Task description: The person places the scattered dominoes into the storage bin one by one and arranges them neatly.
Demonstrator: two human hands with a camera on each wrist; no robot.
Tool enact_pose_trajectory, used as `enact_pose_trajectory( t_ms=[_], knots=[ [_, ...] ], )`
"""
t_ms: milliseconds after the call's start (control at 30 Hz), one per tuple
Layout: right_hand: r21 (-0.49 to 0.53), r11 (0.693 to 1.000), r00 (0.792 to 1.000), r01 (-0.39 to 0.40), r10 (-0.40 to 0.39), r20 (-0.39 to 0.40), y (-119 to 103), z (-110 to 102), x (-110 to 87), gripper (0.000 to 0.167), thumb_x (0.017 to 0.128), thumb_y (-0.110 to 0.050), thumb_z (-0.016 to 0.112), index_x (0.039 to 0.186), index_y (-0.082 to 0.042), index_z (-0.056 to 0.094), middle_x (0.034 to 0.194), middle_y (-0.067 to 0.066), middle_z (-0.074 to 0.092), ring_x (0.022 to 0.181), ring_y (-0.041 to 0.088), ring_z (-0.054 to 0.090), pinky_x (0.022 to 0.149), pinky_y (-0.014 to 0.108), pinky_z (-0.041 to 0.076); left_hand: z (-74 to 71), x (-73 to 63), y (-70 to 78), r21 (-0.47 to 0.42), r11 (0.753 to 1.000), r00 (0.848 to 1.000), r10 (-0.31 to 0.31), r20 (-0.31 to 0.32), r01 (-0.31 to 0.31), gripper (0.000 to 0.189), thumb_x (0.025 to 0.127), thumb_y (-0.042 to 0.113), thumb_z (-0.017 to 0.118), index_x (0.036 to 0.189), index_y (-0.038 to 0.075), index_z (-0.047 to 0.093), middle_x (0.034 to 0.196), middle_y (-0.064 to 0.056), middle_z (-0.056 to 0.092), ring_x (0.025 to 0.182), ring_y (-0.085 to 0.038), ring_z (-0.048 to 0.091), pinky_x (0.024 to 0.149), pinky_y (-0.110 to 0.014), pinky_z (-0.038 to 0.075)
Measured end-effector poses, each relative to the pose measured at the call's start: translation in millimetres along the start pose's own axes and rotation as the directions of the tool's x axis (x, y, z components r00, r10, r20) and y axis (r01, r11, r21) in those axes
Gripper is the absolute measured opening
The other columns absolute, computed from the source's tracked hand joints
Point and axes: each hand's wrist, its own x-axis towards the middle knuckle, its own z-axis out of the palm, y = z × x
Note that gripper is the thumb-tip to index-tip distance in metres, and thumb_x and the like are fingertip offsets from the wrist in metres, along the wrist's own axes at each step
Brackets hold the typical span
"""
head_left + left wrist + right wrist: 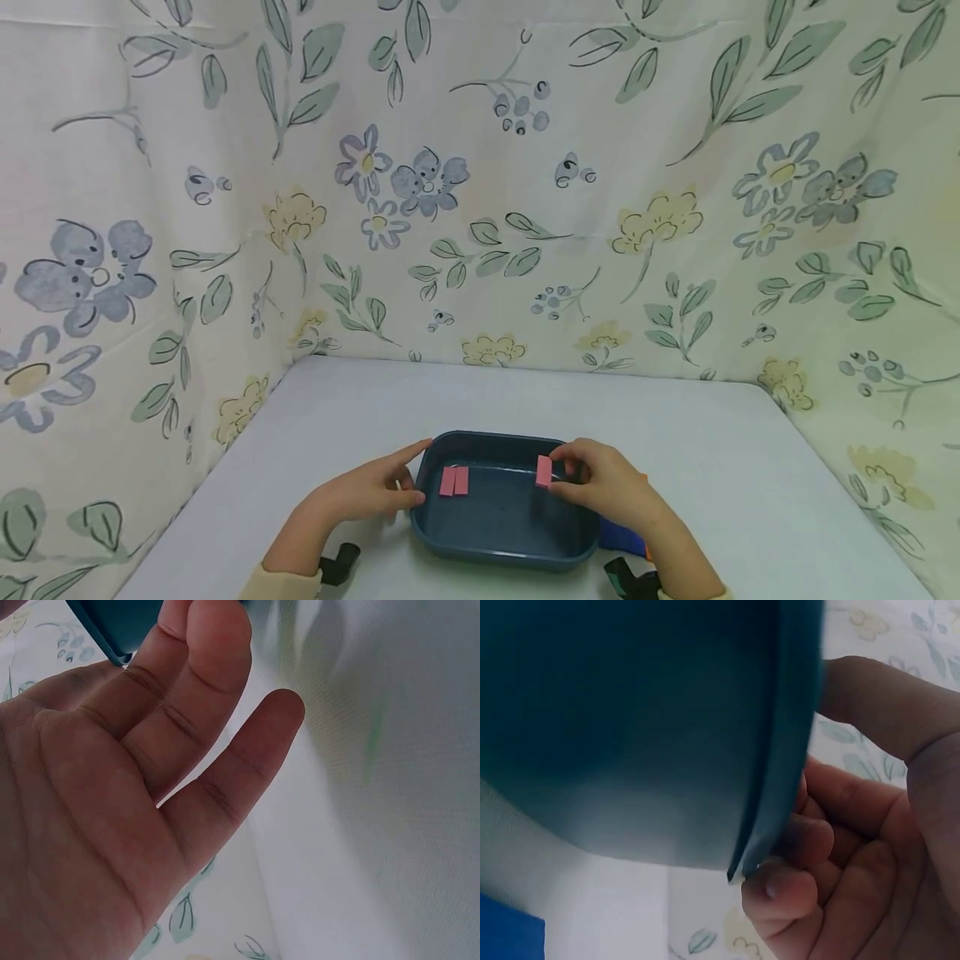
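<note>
A dark teal rectangular tray (502, 525) with raised walls sits on the white table. Inside it, near the left end, two small pink blocks (454, 481) lie side by side. My right hand (603, 479) reaches over the tray's right end and pinches another pink block (543, 472) between thumb and index finger. In the right wrist view the tray wall (667, 787) hides that block, and the other fingers (787, 892) are bent by the rim. My left hand (375, 487) is at the tray's left side, index finger stretched to the far corner and thumb at the wall.
Right of the tray, partly behind my right forearm, lies a flat blue thing (621, 538) with orange beside it. Dark wrist devices (341, 564) show at both wrists. Floral cloth (480, 208) hangs around the back and sides of the white table (375, 400).
</note>
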Motion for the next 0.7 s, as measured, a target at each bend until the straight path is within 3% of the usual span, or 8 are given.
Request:
enact_pose_trajectory(
  t_ms=[367, 700],
  knots=[
    [-0.013, 1.000, 1.000, 0.007, -0.007, -0.002, -10, 9, 5.8, 0.036, 0.084, -0.031, 0.083, 0.112, -0.014, 0.071, 0.089, 0.002, 0.056, 0.065, 0.013, 0.049, 0.055, 0.028, 0.044, -1.0, -0.9, -1.1, -0.009, 1.000, 1.000, 0.028, 0.015, -0.027, 0.080, 0.096, 0.027, 0.069, 0.161, 0.019, 0.023, 0.095, -0.006, 0.060, 0.071, -0.030, 0.062, 0.063, -0.038, 0.046],
    [-0.053, 0.998, 1.000, 0.028, -0.028, 0.000, -21, 22, 13.5, 0.034, 0.084, -0.033, 0.083, 0.112, -0.017, 0.072, 0.087, -0.001, 0.057, 0.069, 0.014, 0.050, 0.058, 0.027, 0.044, 0.8, -0.5, -0.3, 0.019, 1.000, 1.000, 0.005, -0.001, -0.005, 0.079, 0.096, 0.027, 0.070, 0.161, 0.020, 0.025, 0.095, -0.005, 0.060, 0.072, -0.027, 0.062, 0.064, -0.038, 0.044]
  ],
)
